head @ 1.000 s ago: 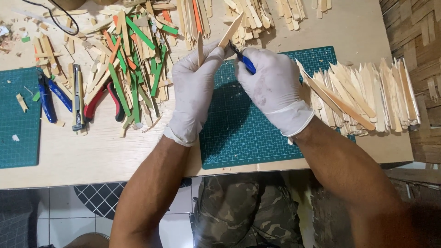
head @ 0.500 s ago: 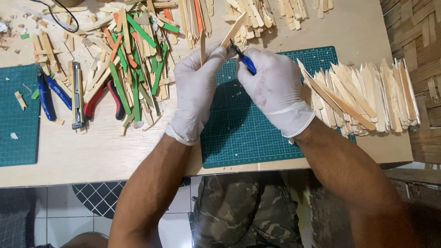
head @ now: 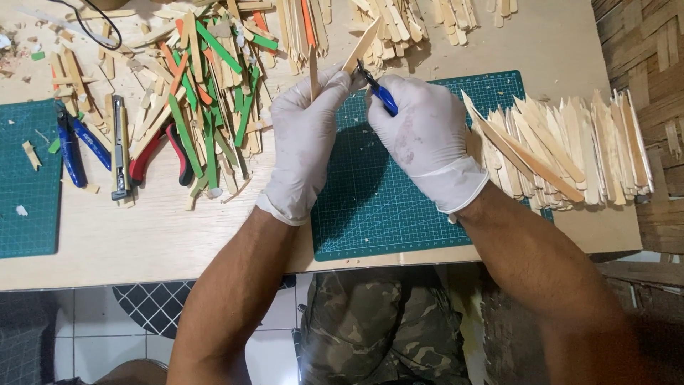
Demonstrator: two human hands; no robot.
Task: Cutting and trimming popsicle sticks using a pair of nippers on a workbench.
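Both my hands wear white gloves and work over a green cutting mat (head: 399, 207). My left hand (head: 306, 135) holds two plain wooden craft sticks (head: 360, 45), one upright and one slanting to the upper right. My right hand (head: 420, 132) grips blue-handled cutters (head: 381, 93) whose jaws meet the slanted stick just above the left fingers.
A heap of plain, green and orange sticks (head: 206, 93) lies left of the mat, with red-handled pliers (head: 146, 153), a utility knife (head: 117, 150) and blue-handled pliers (head: 71, 146) by a second green mat (head: 25, 214). Cut pointed sticks (head: 563, 153) are piled at the right. More sticks (head: 399, 18) lie at the back.
Both hands have stayed in nearly the same place; the cutters have shifted slightly against the slanted stick.
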